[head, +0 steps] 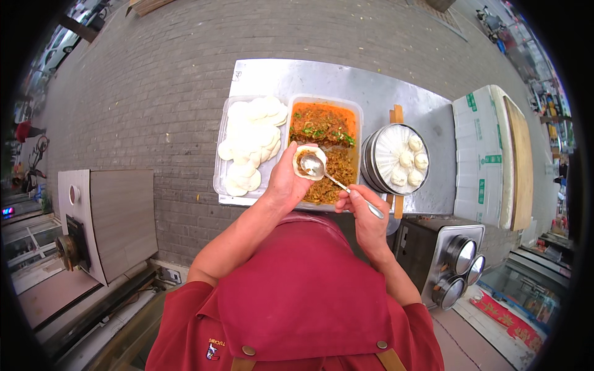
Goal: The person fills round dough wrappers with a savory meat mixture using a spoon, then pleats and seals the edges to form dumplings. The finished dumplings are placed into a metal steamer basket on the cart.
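On my left hand (288, 178) rests a round dough wrapper (297, 163) with brown filling on it. My right hand (367, 209) grips a metal spoon (342, 186) by its handle; the bowl of the spoon lies over the filling and hides part of it. Beneath both hands is a clear plastic tub (360, 139), with a red, oily filling (320, 116) topped with chopped greens at the far end and a brown minced filling (332, 183) at the near end. To the left, a second plastic tub (222, 162) holds overlapping dough wrappers (253, 134).
Right of the tubs, a round steamer (387, 153) carries several formed buns (406, 159) and stands on wooden slats (397, 204). A taped white foam box (480, 157) borders the metal table (297, 76). Metal steamers (449, 292) sit lower right; a cabinet (123, 218) stands left.
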{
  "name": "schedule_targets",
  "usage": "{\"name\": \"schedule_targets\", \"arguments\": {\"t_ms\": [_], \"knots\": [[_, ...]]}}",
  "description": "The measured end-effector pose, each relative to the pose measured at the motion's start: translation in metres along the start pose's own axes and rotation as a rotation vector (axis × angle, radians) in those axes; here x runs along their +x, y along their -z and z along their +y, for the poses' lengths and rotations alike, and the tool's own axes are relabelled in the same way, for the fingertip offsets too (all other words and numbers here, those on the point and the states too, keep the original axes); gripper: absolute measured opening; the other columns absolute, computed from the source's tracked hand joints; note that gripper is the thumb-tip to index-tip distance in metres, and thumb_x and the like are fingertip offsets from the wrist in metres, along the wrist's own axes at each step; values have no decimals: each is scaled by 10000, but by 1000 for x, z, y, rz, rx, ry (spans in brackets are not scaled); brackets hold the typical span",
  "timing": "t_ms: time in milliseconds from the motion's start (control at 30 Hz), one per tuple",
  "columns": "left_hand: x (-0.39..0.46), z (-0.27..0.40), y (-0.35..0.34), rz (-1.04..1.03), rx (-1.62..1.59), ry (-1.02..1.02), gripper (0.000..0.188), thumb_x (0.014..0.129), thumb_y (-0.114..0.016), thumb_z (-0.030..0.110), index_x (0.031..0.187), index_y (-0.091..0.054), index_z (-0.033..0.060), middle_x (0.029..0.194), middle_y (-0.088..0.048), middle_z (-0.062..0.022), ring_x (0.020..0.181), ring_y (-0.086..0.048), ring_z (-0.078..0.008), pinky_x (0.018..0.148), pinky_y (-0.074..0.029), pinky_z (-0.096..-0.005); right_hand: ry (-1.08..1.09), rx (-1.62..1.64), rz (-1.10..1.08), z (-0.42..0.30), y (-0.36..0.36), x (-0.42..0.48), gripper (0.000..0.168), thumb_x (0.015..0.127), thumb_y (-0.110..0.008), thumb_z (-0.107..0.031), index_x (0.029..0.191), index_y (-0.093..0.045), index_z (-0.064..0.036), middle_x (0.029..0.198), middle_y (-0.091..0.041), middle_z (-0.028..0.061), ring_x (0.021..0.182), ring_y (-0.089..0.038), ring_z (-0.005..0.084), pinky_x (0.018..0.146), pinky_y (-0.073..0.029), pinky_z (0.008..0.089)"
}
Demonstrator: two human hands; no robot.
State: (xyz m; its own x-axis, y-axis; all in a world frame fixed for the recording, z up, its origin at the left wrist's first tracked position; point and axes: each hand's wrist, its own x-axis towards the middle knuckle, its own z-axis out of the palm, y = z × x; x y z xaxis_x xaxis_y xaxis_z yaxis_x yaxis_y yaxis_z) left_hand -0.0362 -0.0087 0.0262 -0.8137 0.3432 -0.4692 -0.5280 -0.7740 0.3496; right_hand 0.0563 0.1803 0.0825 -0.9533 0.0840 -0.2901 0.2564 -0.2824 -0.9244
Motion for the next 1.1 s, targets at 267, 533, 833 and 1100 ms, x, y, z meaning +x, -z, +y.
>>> {"name": "schedule_targets", "arguments": {"t_ms": [267, 533, 833, 1100], "knots": [[-9, -6, -7, 57, 22, 42, 429, 1143, -341, 332, 1407, -481, 25, 1368, -580, -152, 1285, -567, -276, 1085, -489, -493, 32, 182, 39, 1, 19, -8, 237, 1054, -550, -51, 1221, -640, 91, 1031, -731, 195, 836, -714, 225, 754, -614, 369], [-12, -11, -18, 69, 25, 48, 378, 1136, -397, 323, 1364, -486, 36, 1294, -606, -133, 1207, -603, -264, 1041, -507, -489, 304, -365, -187, -12, 14, -21, 187, 1043, -531, 20, 1143, -654, 121, 1045, -678, 153, 823, -694, 190, 766, -587, 315], [-22, -20, -24, 82, 43, 59, 345, 1134, -424, 290, 1338, -489, 19, 1276, -613, -147, 1178, -625, -279, 1005, -546, -476, 80, -33, -29, -17, 34, -24, 195, 1051, -554, -37, 1149, -671, 85, 957, -695, 127, 796, -692, 177, 736, -583, 302], [-29, -26, -5, -7, 136, 66, 335, 1119, -478, 227, 1348, -497, -17, 1243, -626, -183, 1111, -659, -286, 893, -610, -409, 346, -865, -117, 4, 83, -10, 170, 1005, -554, -18, 1101, -684, 36, 889, -663, 131, 787, -682, 248, 708, -561, 365]]}}
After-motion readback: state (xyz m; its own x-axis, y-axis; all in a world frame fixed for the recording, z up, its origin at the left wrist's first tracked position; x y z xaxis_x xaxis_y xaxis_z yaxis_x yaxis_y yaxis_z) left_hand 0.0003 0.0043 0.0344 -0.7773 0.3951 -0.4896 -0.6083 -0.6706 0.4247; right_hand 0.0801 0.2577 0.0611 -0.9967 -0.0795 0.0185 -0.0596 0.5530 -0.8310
